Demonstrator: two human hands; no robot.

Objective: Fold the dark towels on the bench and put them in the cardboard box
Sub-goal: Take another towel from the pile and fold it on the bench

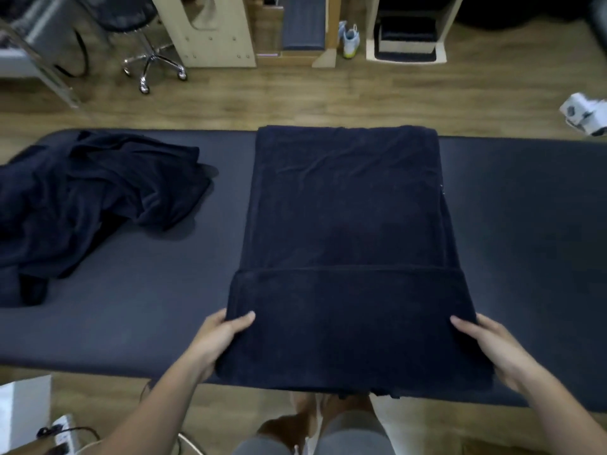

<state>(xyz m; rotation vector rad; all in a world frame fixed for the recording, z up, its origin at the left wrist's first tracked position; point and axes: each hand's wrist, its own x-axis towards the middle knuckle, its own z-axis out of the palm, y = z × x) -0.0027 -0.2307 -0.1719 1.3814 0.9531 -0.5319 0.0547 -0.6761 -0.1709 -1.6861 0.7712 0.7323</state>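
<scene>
A dark navy towel (345, 208) lies flat across the middle of the dark padded bench (147, 290), from the far edge to the near edge. Its near end is folded up over itself into a thick band. My left hand (218, 339) grips the band's left edge, thumb on top. My right hand (492, 349) grips the band's right edge the same way. A second dark towel (85, 198) lies crumpled in a heap on the bench's left part. No cardboard box is clearly in view.
Beyond the bench is wooden floor with a wheeled stool (147, 60), pale wooden furniture (210, 31), a pair of shoes (350, 39) and a white object (588, 116) at far right. A white box-like thing (23, 412) and cables sit by my left leg.
</scene>
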